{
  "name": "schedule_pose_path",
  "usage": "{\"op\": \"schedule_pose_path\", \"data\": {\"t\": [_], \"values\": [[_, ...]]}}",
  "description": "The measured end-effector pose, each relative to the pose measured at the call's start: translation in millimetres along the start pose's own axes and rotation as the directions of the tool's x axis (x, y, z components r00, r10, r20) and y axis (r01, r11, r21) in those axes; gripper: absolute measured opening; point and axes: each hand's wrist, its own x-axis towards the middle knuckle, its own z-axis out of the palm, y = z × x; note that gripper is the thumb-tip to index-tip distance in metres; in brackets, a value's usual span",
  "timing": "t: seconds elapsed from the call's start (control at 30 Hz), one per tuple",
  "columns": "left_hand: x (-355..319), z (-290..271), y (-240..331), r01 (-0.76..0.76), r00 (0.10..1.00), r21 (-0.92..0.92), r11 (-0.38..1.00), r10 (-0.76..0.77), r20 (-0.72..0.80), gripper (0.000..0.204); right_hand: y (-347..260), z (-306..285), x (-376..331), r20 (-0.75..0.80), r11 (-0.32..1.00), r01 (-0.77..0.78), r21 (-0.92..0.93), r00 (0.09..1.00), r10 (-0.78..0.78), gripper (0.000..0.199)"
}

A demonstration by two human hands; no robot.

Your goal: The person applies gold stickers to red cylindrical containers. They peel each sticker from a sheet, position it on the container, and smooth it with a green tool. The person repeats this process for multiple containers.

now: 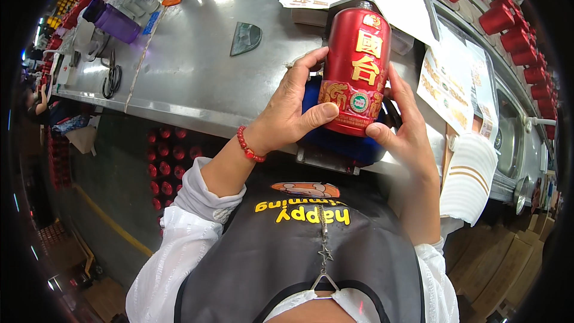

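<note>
A glossy red bottle (344,78) with gold characters and a gold-patterned lower band lies in front of me, its neck pointing away. Around its left side curls my left hand (296,98), thumb pressed on the lower band. My right hand (406,116) grips the opposite side, with its thumb by the bottle's base. Beneath the bottle is a dark blue support (341,148), mostly hidden by the bottle and hands. A red bead bracelet (244,143) circles my left wrist.
On the steel table (197,42) lie a dark flat scraper-like piece (246,39), a purple bottle (113,21) and black scissors (112,78). Label sheets (445,81) and a white roll (469,173) sit at right. Red bottles (515,40) line the far right; more red ones (170,161) stand below left.
</note>
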Motion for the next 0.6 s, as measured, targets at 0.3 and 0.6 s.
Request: {"op": "schedule_pose_path", "data": {"t": [0.3, 0.6], "values": [[-4, -3, 0, -0.057, 0.998, 0.180, 0.982, 0.051, 0.042, 0.108, -1, 1, 0, -0.003, 1.000, 0.004, 0.028, 1.000, -0.004, 0.103], [-7, -11, 3, -0.231, 0.973, 0.645, 0.728, 0.176, 0.149, 0.116, -5, 11, -13, -0.027, 0.834, 0.290, -0.470, 0.939, -0.342, 0.085]]}}
